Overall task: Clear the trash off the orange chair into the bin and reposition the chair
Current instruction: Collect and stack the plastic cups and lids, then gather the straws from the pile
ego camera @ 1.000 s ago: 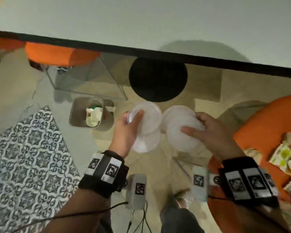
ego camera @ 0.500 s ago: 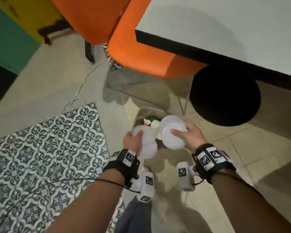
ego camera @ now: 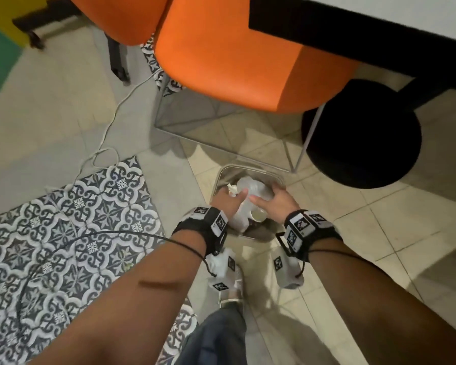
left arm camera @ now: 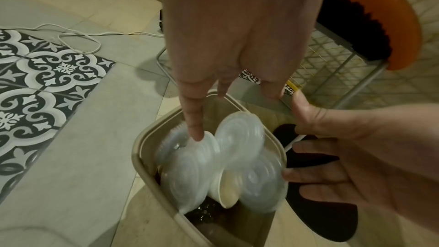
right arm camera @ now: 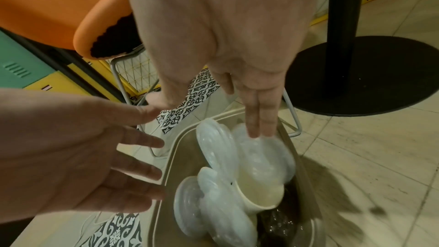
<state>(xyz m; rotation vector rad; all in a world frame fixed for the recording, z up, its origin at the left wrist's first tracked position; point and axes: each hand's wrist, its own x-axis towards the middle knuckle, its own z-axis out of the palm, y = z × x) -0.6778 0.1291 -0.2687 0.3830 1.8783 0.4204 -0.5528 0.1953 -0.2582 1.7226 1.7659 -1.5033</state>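
A beige square bin [ego camera: 248,168] stands on the floor below both hands. Several clear plastic lids [left arm camera: 240,138] and a paper cup [left arm camera: 228,189] lie tilted inside it, blurred. My left hand [ego camera: 229,200] hovers over the bin's left side with straight fingers, and its index fingertip [left arm camera: 197,136] touches a lid's edge. My right hand [ego camera: 271,198] hovers over the right side, its straight fingers [right arm camera: 259,127] touching the top of a lid [right arm camera: 263,157]. Neither hand grips anything. An orange chair [ego camera: 234,56] stands just behind the bin, with no trash showing on it.
A white table with a black edge [ego camera: 353,40] and a round black base [ego camera: 361,133] is at the right. A second orange chair [ego camera: 116,17] stands at the back left. A white cable [ego camera: 108,122] trails over the floor beside the patterned tiles [ego camera: 63,233]. My foot [ego camera: 232,291] is near the bin.
Both hands carried the plastic lids from in front of me down to the bin and let them go. The lids now lie in the bin, and the view has turned left.
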